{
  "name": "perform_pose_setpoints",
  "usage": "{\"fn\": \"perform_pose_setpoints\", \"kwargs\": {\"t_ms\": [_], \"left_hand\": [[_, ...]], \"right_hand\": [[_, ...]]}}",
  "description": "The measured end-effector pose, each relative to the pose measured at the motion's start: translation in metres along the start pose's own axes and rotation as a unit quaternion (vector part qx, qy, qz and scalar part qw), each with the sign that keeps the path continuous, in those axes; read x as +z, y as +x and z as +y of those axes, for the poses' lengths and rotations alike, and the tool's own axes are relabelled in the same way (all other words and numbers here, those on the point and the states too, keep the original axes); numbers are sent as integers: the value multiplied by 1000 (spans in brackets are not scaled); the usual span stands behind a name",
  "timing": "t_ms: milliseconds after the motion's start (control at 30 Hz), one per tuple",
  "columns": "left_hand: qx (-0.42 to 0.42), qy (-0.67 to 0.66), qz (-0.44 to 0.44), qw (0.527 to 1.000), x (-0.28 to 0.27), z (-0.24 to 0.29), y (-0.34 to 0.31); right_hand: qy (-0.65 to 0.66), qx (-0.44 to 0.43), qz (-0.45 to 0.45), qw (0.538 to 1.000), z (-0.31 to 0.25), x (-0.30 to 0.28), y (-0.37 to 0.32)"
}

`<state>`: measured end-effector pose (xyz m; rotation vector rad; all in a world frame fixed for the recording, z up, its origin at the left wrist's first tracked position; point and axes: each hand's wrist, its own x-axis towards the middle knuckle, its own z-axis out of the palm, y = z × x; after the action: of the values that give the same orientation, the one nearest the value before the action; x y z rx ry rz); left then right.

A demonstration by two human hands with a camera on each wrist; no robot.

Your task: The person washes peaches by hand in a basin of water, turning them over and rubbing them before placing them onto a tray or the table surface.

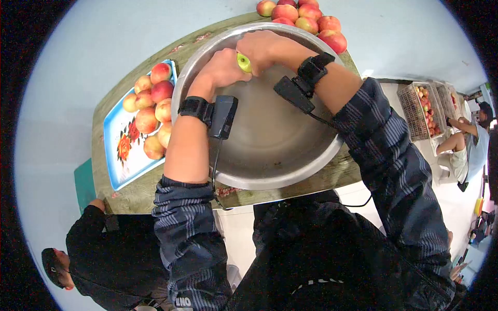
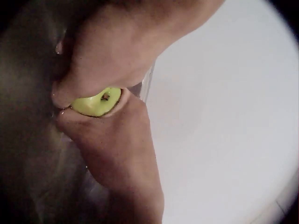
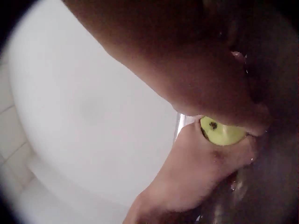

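Observation:
Both hands hold one yellow-green fruit (image 1: pixel 244 62) between them over the far part of a large metal basin (image 1: pixel 334 103). The left hand (image 1: pixel 224 68) grips it from the left, the right hand (image 1: pixel 263 49) from the right. In the left wrist view the fruit (image 2: pixel 98 103) shows a dark spot at its end, framed by the two hands; the right wrist view shows the same fruit (image 3: pixel 223 132) largely covered by fingers and palms. Cloudy water appears to lie in the basin.
A blue-rimmed tray (image 1: pixel 122 179) with several peach-like fruits (image 1: pixel 147 121) stands left of the basin on the wooden table (image 1: pixel 111 93). More fruits (image 1: pixel 306 25) lie beyond it. One person sits lower left; another sits at right near crates (image 1: pixel 415 116) of fruit.

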<state>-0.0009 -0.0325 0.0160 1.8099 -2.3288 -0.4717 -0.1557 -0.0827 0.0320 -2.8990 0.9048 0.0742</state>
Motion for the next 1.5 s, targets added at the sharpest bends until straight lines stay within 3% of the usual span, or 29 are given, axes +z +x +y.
{"fn": "perform_pose_setpoints", "kwargs": {"t_ms": [133, 233, 333, 433, 633, 733, 933, 1033, 1133, 1233, 1500], "left_hand": [[-31, 193, -33, 980, -7, 15, 1], [45, 245, 61, 967, -3, 13, 4], [31, 280, 71, 957, -7, 24, 4], [30, 275, 79, 958, -5, 20, 2], [-7, 136, 50, 989, -6, 6, 2], [-1, 81, 15, 997, -10, 5, -3], [-20, 97, 34, 995, -3, 7, 2], [-21, 226, 10, 974, -9, 28, -6], [13, 277, 36, 960, -4, 29, 2], [25, 284, 53, 957, -6, 28, 6], [-34, 81, -18, 996, -4, 11, 1]], "right_hand": [[98, 19, -89, 991, 4, -1, 0], [192, 39, -138, 971, 17, -6, 1], [221, 71, -182, 956, 22, -10, 1], [143, 11, -68, 987, 19, 1, 2], [60, -44, -21, 997, 13, -4, 7], [6, -1, -1, 1000, -3, -15, -5], [17, 25, 45, 999, -3, -6, -5], [100, 51, -97, 989, -3, -14, -7], [253, 90, -176, 947, 11, -15, -6], [216, 71, -173, 958, 11, -22, -11], [40, -8, -67, 997, 6, -4, 2]]}}
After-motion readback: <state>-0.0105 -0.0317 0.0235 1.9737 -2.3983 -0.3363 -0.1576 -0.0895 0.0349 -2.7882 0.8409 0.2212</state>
